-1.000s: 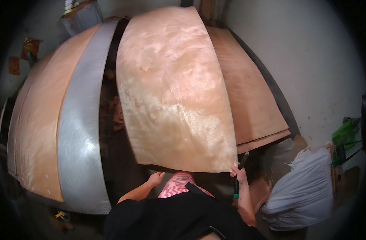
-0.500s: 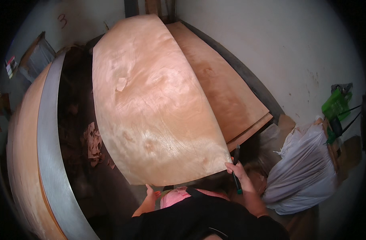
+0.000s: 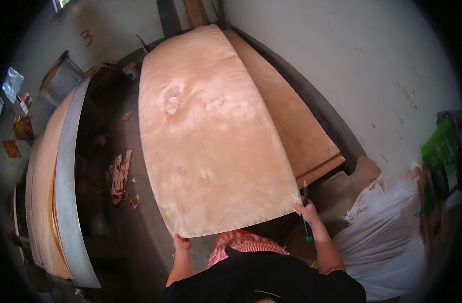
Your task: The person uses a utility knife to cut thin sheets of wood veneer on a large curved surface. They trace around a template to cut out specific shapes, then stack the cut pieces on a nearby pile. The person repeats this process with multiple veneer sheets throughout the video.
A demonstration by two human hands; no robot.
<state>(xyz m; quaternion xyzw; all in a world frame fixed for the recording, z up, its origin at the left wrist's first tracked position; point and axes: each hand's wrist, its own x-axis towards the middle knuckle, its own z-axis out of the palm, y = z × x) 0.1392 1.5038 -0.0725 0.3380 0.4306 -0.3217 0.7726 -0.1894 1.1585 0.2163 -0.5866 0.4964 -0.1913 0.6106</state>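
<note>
both hands grip the near edge of a veneer sheet (image 3: 211, 136): left hand (image 3: 181, 243) at 7 o'clock, right hand (image 3: 304, 211) at 5, also pinching a knife (image 3: 306, 212). the sheet hangs over a stack (image 3: 291, 121) toward 1. so thin, it could crack or sag if one corner lags. a white sack (image 3: 387, 232) sits at 4; the sheet's underside and the fingertips are hidden.

Left of veneer sheet (image 3: 211, 136): bare dark floor, scattered veneer scraps (image 3: 121, 174).
Right of it: stacked veneer pile (image 3: 291, 121), white sack (image 3: 387, 237) block passage.
</note>
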